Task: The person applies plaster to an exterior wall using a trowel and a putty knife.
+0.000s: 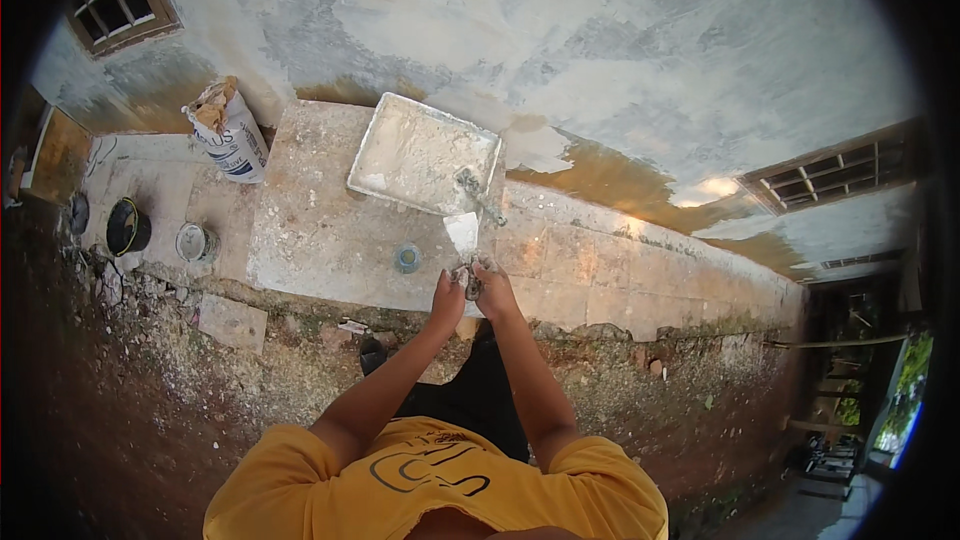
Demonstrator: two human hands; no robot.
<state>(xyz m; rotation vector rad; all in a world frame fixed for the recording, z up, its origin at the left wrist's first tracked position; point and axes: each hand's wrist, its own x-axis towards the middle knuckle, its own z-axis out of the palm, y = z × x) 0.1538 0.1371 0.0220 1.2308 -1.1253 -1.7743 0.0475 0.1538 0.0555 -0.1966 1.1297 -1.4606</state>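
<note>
Both hands meet around a putty knife (pixel 461 231) held with its pale, wide blade pointing away from me. My left hand (pixel 449 291) is closed at the left of the handle, and my right hand (pixel 492 290) is closed on it from the right. Just beyond the blade, a rectangular white tub (pixel 410 152) holds pale plaster, with a coated tool (pixel 468 185) resting over its right part. A small blue-rimmed round object (pixel 407 258) lies to the left of my hands.
A sack (pixel 229 145) leans by the patchy wall (pixel 620 60). A black bucket (pixel 128 227) and a pale bucket (pixel 197 241) stand left on the concrete ledge (pixel 300 220). Rubble-strewn ground (pixel 300 360) runs below the ledge. Two barred windows sit in the wall.
</note>
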